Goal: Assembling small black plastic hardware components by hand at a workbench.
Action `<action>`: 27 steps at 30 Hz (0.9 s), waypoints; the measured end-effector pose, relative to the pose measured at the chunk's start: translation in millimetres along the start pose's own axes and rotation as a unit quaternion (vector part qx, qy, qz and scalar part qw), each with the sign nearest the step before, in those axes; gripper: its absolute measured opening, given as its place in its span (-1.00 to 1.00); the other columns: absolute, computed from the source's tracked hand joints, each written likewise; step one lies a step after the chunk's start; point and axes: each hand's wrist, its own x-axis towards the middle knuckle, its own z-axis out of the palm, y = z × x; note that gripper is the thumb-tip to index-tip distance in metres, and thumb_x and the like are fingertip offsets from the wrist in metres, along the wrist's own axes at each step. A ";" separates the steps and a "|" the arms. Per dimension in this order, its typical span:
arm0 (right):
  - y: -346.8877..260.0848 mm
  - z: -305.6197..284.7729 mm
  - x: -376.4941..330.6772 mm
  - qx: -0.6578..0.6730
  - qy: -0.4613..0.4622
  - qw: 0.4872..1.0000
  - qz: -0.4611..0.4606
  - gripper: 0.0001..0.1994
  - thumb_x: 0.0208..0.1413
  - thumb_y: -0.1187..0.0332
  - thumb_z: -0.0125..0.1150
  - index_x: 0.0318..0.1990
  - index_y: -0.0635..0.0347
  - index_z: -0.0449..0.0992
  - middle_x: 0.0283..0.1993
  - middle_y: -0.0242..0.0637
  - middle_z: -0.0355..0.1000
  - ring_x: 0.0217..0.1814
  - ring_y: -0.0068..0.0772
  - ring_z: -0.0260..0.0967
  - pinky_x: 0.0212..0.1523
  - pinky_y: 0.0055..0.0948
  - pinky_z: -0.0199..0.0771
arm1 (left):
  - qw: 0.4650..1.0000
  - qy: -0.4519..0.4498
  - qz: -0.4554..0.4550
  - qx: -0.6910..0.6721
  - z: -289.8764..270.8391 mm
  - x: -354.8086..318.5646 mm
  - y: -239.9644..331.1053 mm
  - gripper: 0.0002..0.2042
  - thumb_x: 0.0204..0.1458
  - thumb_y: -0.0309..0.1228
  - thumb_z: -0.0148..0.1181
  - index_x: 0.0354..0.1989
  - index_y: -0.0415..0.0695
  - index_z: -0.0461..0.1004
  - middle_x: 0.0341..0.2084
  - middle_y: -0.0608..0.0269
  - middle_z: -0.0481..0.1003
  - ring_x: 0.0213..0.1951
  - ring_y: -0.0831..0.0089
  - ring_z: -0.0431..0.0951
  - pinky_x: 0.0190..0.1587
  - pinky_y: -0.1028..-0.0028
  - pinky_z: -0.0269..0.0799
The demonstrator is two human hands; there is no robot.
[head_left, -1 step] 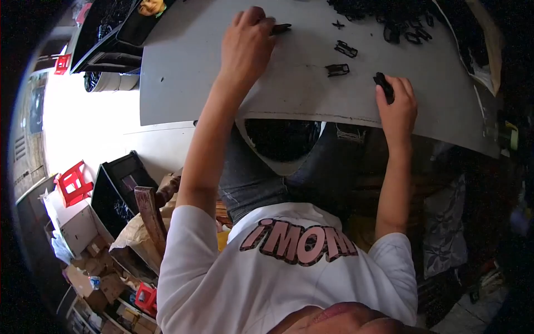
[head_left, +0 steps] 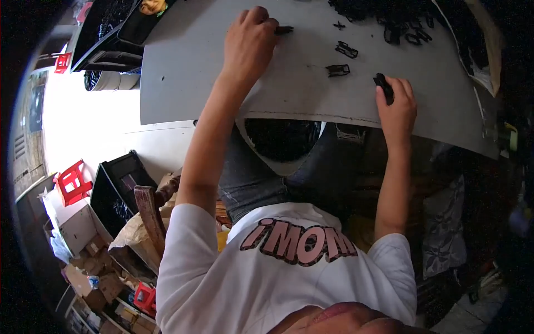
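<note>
My left hand point(head_left: 250, 42) pinches a small black clip point(head_left: 283, 29) mid-board point(head_left: 189, 72), right hand point(head_left: 396, 106) grips another black clip point(head_left: 384, 86) at the near edge; best kept flat, pressed squarely.

White short-sleeved shirt point(head_left: 267, 278) (pink lettering); jeans point(head_left: 250, 172)

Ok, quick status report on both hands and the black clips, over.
Left hand fingers pinch small black clip on grey board. Right hand grips black clip at board edge. Two loose clips between hands; nothing blocking.
</note>
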 end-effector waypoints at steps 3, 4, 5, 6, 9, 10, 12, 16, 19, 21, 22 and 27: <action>-0.6 0.1 -1.1 -0.025 0.024 0.999 -0.019 -0.78 0.00 0.43 0.18 -0.17 0.26 0.44 -0.19 -0.21 0.39 -0.20 -0.16 0.40 -0.20 -0.31 0.40 | 0.999 -0.022 0.038 0.020 -4.3 1.2 7.4 -0.75 -0.12 -0.51 0.12 -0.19 -0.12 0.50 -0.31 0.19 0.44 -0.20 0.17 0.42 -0.15 0.27 0.33; -1.0 -0.1 -1.7 -0.035 0.029 0.999 -0.022 -0.77 -0.01 0.43 0.18 -0.16 0.26 0.44 -0.19 -0.20 0.39 -0.20 -0.16 0.40 -0.20 -0.29 0.40 | 0.999 0.003 0.048 -0.016 -9.3 -2.4 11.9 -0.75 -0.10 -0.52 0.10 -0.19 -0.13 0.50 -0.36 0.18 0.44 -0.23 0.16 0.43 -0.18 0.25 0.34; -0.2 1.0 -0.2 -0.031 0.029 0.999 -0.025 -0.77 -0.01 0.43 0.18 -0.16 0.26 0.44 -0.19 -0.20 0.39 -0.20 -0.16 0.40 -0.20 -0.29 0.40 | 0.999 0.003 0.046 -0.012 -13.5 -6.8 16.0 -0.75 -0.10 -0.52 0.10 -0.19 -0.13 0.50 -0.36 0.18 0.44 -0.23 0.16 0.43 -0.18 0.25 0.34; 1.0 2.1 1.4 -0.042 0.020 0.999 -0.002 -0.77 -0.02 0.43 0.17 -0.17 0.27 0.44 -0.19 -0.19 0.39 -0.19 -0.15 0.40 -0.21 -0.28 0.41 | 0.994 -0.019 0.005 -0.111 -16.9 -12.6 20.1 -0.76 -0.10 -0.54 0.08 -0.20 -0.14 0.50 -0.39 0.16 0.44 -0.27 0.14 0.44 -0.22 0.24 0.35; -6.4 3.1 3.0 -0.014 0.015 1.000 0.019 -0.76 -0.06 0.47 0.18 -0.18 0.27 0.45 -0.21 -0.20 0.38 -0.23 -0.23 0.41 -0.24 -0.34 0.41 | 0.953 -0.032 -0.061 -0.293 -18.0 -29.4 33.3 -0.78 -0.09 -0.55 0.11 -0.21 -0.19 0.48 -0.44 0.13 0.47 -0.39 0.18 0.48 -0.34 0.31 0.40; -16.7 2.3 0.1 0.071 0.006 0.997 0.021 -0.75 -0.07 0.49 0.19 -0.17 0.27 0.46 -0.23 -0.22 0.38 -0.25 -0.29 0.40 -0.26 -0.39 0.41 | 0.926 -0.090 -0.123 -0.346 -19.7 -35.5 39.6 -0.78 -0.04 -0.51 0.15 -0.17 -0.17 0.48 -0.40 0.18 0.50 -0.33 0.36 0.49 -0.30 0.42 0.42; -47.5 -3.5 -4.3 0.180 -0.006 0.983 -0.019 -0.72 -0.11 0.55 0.19 -0.15 0.27 0.46 -0.24 -0.25 0.37 -0.30 -0.43 0.37 -0.29 -0.50 0.39 | 0.880 -0.174 -0.197 -0.396 -24.4 -38.6 51.3 -0.76 0.00 -0.42 0.23 -0.14 -0.18 0.49 -0.37 0.24 0.54 -0.28 0.61 0.49 -0.22 0.55 0.43; -94.3 1.0 -4.7 0.207 -0.016 0.975 -0.084 -0.70 -0.15 0.57 0.20 -0.16 0.27 0.45 -0.18 -0.24 0.38 -0.21 -0.33 0.43 -0.26 -0.39 0.46 | 0.844 -0.127 -0.206 -0.479 -23.2 -43.2 65.3 -0.79 0.03 -0.45 0.20 -0.16 -0.23 0.49 -0.37 0.25 0.54 -0.31 0.61 0.49 -0.21 0.56 0.42; -97.7 3.9 -3.8 0.206 -0.035 0.973 -0.099 -0.68 -0.17 0.57 0.21 -0.16 0.25 0.45 -0.16 -0.23 0.38 -0.16 -0.24 0.43 -0.24 -0.35 0.47 | 0.747 -0.127 -0.271 -0.593 -24.8 -44.4 69.6 -0.81 0.06 -0.48 0.16 -0.16 -0.28 0.49 -0.35 0.26 0.53 -0.32 0.60 0.48 -0.20 0.57 0.41; -97.9 2.0 -4.4 0.168 -0.043 0.978 -0.112 -0.67 -0.18 0.57 0.23 -0.16 0.24 0.46 -0.16 -0.22 0.38 -0.14 -0.19 0.42 -0.22 -0.35 0.47 | 0.768 -0.129 -0.267 -0.568 -22.2 -48.6 70.8 -0.81 0.08 -0.48 0.13 -0.15 -0.28 0.49 -0.35 0.27 0.53 -0.31 0.60 0.48 -0.21 0.57 0.41; -98.4 0.9 -5.0 0.168 -0.044 0.978 -0.111 -0.67 -0.18 0.57 0.23 -0.16 0.24 0.46 -0.16 -0.22 0.38 -0.14 -0.19 0.42 -0.22 -0.35 0.47 | 0.767 -0.129 -0.268 -0.569 -22.4 -48.8 71.9 -0.81 0.08 -0.48 0.13 -0.15 -0.28 0.49 -0.35 0.27 0.53 -0.31 0.60 0.48 -0.21 0.57 0.41; -102.9 -4.1 -8.2 0.089 -0.038 0.986 -0.133 -0.64 -0.21 0.58 0.29 -0.15 0.24 0.47 -0.15 -0.20 0.36 -0.12 -0.15 0.39 -0.19 -0.31 0.44 | 0.826 -0.108 -0.292 -0.471 -24.8 -46.9 82.3 -0.80 0.04 -0.50 0.17 -0.16 -0.26 0.50 -0.41 0.26 0.55 -0.36 0.61 0.49 -0.30 0.58 0.43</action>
